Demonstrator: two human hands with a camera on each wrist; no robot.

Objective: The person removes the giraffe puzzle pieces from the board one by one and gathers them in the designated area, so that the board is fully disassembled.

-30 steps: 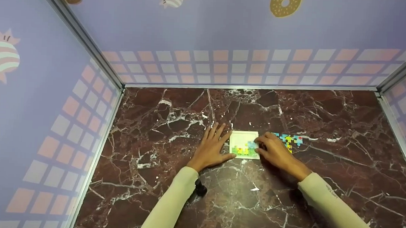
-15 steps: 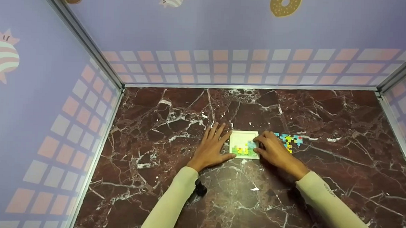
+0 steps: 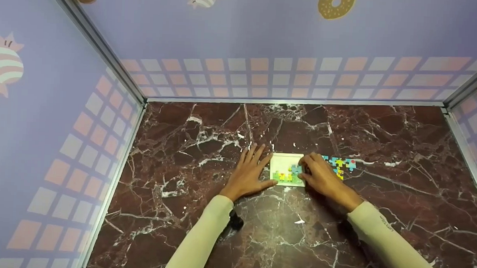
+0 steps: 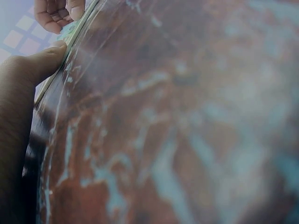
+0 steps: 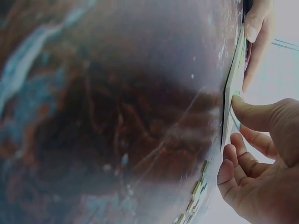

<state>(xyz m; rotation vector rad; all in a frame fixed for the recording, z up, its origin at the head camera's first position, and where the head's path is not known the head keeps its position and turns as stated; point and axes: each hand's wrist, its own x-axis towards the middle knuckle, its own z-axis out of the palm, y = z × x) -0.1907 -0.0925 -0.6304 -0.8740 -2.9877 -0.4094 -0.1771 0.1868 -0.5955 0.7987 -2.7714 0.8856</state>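
A small white puzzle board [image 3: 282, 162] lies on the marble table, with green and yellow pieces along its near edge. My left hand [image 3: 249, 170] lies flat beside the board's left side, fingers straight, and its thumb [image 4: 39, 63] touches the board's edge [image 4: 70, 39]. My right hand [image 3: 307, 170] reaches onto the board's right part with curled fingers and pinches a blue puzzle piece [image 3: 296, 168] against the board. The right wrist view shows the right thumb [image 5: 254, 112] on the board's edge [image 5: 233, 88]. Loose blue and yellow pieces [image 3: 342, 164] lie just right of the right hand.
The dark red marble table [image 3: 282, 236] is boxed in by lilac walls on the left [image 3: 41, 141], back [image 3: 266, 50] and right. A small black object [image 3: 234, 222] sits under the left forearm. The loose pieces [image 5: 194, 198] lie near the right hand's curled fingers.
My right hand has edged slightly left over the board with the blue piece under its fingertips. The left hand has stayed where it was.
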